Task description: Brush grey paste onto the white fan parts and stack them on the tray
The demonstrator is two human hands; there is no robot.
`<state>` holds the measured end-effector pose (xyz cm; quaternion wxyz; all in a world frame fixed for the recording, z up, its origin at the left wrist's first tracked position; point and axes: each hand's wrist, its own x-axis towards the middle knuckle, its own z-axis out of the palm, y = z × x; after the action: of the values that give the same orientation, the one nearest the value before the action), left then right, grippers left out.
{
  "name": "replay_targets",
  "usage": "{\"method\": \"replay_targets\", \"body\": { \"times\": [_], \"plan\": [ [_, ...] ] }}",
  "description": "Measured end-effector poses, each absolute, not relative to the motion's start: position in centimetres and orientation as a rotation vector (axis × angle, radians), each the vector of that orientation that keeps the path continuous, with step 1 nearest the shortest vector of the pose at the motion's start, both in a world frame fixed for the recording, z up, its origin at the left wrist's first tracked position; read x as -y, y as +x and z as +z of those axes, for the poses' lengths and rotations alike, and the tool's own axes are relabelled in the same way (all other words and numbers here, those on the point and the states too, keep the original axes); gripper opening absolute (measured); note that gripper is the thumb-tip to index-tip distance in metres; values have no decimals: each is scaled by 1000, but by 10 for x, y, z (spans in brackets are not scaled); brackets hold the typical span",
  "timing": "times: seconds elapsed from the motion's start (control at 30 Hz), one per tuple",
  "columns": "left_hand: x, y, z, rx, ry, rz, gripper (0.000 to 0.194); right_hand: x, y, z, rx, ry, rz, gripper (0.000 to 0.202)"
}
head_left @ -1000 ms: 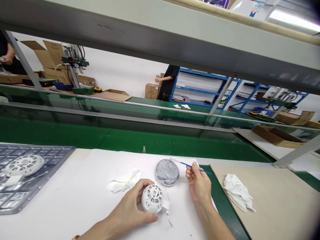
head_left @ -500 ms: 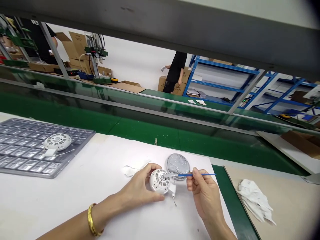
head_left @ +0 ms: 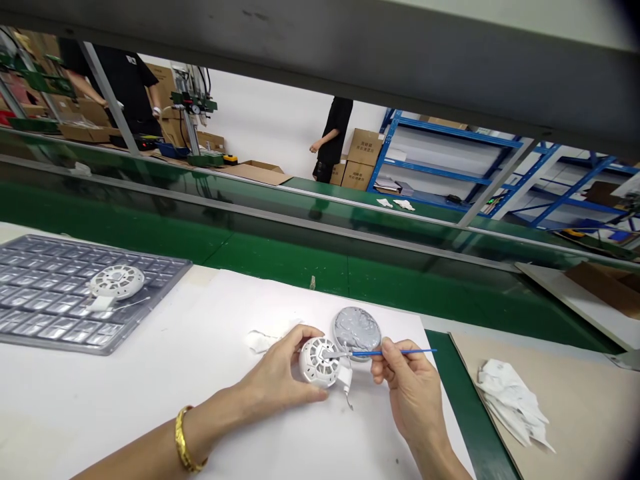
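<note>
My left hand [head_left: 280, 377] grips a round white slotted part [head_left: 319, 363] by its edge, with a small white tab and short wire hanging at its right side. Between the thumb and fingers of my right hand [head_left: 407, 380] is a thin blue brush [head_left: 370, 353], whose pale tip touches the middle of the white part. Just behind them lies a round dish of grey paste [head_left: 357, 330]. A second white slotted part [head_left: 117, 282] rests on a clear plastic tray [head_left: 50, 293] at the left.
White tissue [head_left: 260, 341] lies behind my left hand. Crumpled white cloth [head_left: 514, 403] sits on cardboard [head_left: 575, 400] at the right. A green conveyor [head_left: 270, 257] crosses beyond the white sheet; two people [head_left: 336, 137] stand behind it. A grey beam [head_left: 320, 60] spans overhead.
The brush has tilted and its tip has shifted slightly down on the white part. In the background, one person has moved left, and the other at the far left now shows more fully.
</note>
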<state>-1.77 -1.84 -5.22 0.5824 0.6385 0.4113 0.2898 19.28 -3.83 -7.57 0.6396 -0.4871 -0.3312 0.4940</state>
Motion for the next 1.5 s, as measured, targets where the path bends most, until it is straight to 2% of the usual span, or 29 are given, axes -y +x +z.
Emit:
{"method": "replay_targets", "body": {
  "times": [0.6,1.5],
  "plan": [
    [18,-19,-52,-962,1513,678,52,37,198,-67,646,-1069,1167,27],
    [19,-18,-55,-947,1496,702,54,38,200,-72,786,-957,1167,24]
  ]
}}
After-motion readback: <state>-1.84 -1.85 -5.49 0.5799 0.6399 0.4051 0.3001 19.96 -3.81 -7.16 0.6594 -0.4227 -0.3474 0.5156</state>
